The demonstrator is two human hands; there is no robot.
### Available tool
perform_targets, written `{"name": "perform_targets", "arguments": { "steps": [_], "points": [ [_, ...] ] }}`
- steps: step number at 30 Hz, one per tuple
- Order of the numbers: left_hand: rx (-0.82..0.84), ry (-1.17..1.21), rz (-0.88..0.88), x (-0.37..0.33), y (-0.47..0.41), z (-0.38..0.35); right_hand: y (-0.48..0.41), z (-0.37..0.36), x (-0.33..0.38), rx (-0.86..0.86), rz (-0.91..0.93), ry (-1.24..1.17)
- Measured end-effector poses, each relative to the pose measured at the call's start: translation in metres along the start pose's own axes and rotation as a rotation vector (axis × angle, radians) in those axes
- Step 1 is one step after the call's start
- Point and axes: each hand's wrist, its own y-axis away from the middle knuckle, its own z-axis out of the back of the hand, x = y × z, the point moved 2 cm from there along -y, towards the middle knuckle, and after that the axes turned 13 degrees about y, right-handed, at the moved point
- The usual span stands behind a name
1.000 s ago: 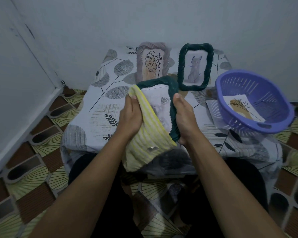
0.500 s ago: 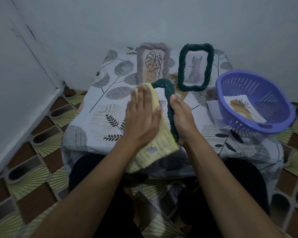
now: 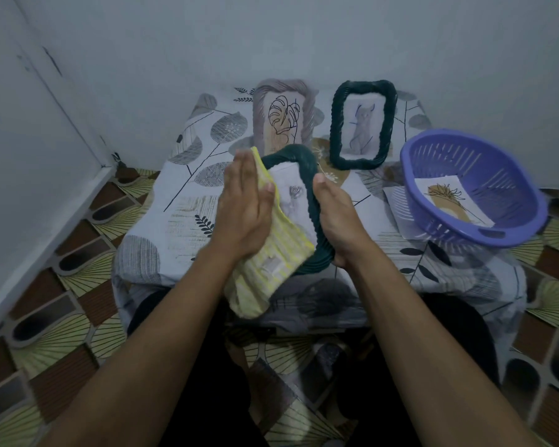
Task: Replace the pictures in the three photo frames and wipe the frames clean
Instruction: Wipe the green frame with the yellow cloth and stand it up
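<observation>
Wiping the green frame: left hand flat on the cloth, right hand gripping.

Left hand [image 3: 244, 209] has its fingers straight and together, pressing a yellow cloth [image 3: 271, 266] onto the face of the frame [image 3: 315, 217]. The frame is tilted up over the near edge of the surface. Right hand [image 3: 336, 221] has fingers curled round the frame's right rim, thumb up along it. Pale walls [image 3: 271, 37] meet in a corner on the left, with a patterned tile floor [image 3: 62, 317] below. The leaf-print surface [image 3: 188, 214] carries a purple basket [image 3: 497, 175] on the right with a picture [image 3: 449, 201] inside. A grey frame [image 3: 283, 121] and another green frame [image 3: 362, 124] stand side by side at the back.
</observation>
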Motion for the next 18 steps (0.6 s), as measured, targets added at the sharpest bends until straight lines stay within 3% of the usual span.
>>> {"name": "perform_targets", "arguments": {
  "steps": [3, 6, 10, 13, 18],
  "points": [
    [-0.034, -0.003, -0.041, -0.010, -0.014, 0.017, 0.000, 0.002, -0.002, 0.125, -0.043, 0.017],
    [0.040, -0.035, -0.068, -0.009, -0.017, 0.023, -0.002, 0.012, 0.000, 0.234, -0.113, -0.008],
    [0.055, 0.045, -0.017, -0.005, -0.012, 0.023, -0.006, 0.025, 0.004, 0.270, -0.234, -0.013],
    [-0.106, 0.125, 0.107, -0.004, -0.008, 0.024, -0.010, 0.029, 0.005, 0.231, -0.309, -0.153],
    [-0.382, 0.137, 0.343, -0.001, -0.008, 0.031, -0.011, 0.025, -0.005, 0.136, -0.222, -0.573]
  ]
}}
